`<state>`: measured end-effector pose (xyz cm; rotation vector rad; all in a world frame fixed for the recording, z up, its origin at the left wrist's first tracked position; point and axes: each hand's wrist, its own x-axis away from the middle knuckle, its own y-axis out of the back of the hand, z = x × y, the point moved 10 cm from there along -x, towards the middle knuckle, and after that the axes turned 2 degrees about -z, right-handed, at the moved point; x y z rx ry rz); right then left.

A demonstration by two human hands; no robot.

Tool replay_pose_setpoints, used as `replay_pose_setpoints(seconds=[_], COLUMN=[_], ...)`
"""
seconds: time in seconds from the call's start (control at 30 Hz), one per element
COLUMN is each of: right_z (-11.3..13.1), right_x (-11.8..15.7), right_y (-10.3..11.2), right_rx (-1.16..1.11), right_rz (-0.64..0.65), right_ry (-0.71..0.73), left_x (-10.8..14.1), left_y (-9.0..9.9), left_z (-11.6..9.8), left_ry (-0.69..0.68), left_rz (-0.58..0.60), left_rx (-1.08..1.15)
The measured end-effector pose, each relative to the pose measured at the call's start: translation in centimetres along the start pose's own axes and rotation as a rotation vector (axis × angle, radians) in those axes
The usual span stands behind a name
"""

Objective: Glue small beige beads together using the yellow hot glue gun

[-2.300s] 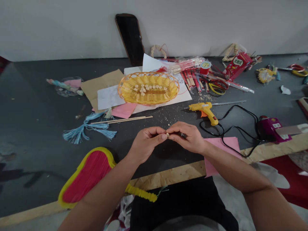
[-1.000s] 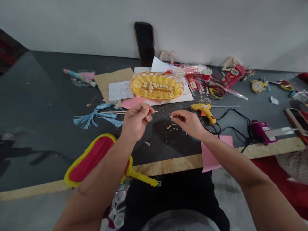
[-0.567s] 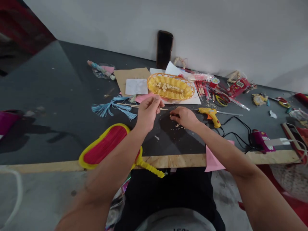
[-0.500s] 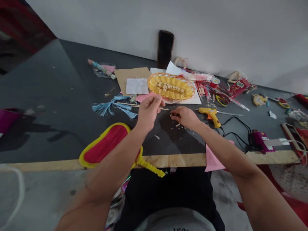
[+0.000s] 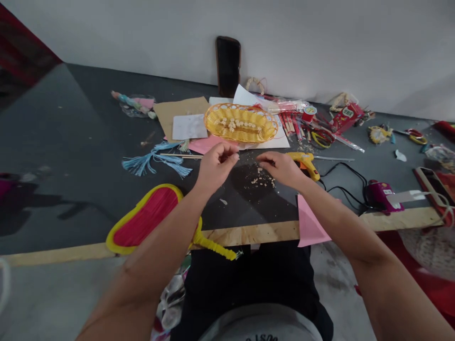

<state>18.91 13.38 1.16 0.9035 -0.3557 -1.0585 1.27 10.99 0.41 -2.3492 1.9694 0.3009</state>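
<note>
My left hand is pinched closed in front of the yellow basket; anything between its fingertips is too small to name. To its right, my right hand hovers low over small pale crumbs on the dark table, its thumb and fingers slightly apart, with nothing visible between them. Small pale pieces lie in a row inside the basket. Beside my right hand lies a yellow glue gun. Thin wooden sticks and a blue tassel are left of my left hand.
A red fan with yellow trim lies at the front edge under my left forearm. Pink paper hangs over the edge by my right forearm. A phone leans on the wall. Scissors, red packets and a purple box are on the right.
The view has shifted a little. My right hand has opened slightly and lifted from the crumbs, where more pale bits now show. My left hand stays pinched.
</note>
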Motion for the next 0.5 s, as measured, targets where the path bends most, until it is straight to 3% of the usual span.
replay_pose_setpoints(seconds=[0.1,0.27,0.5], right_z=[-0.9,-1.1,1.4], right_x=[0.3,-0.2,-1.2], right_y=[0.3,-1.2,-1.8], right_rx=[-0.174,-0.574,-0.842], right_rz=[-0.04,0.006,0.029], right_ry=[-0.022,-0.114,-0.124], left_x=[0.4,1.3,1.8], left_y=[-1.4,-3.7,-4.3], left_z=[0.1,0.4,0.8], left_ry=[-0.02,-0.024,0.092], left_rz=[0.109,0.3,0.371], left_rx=[-0.149,-0.325,-0.096])
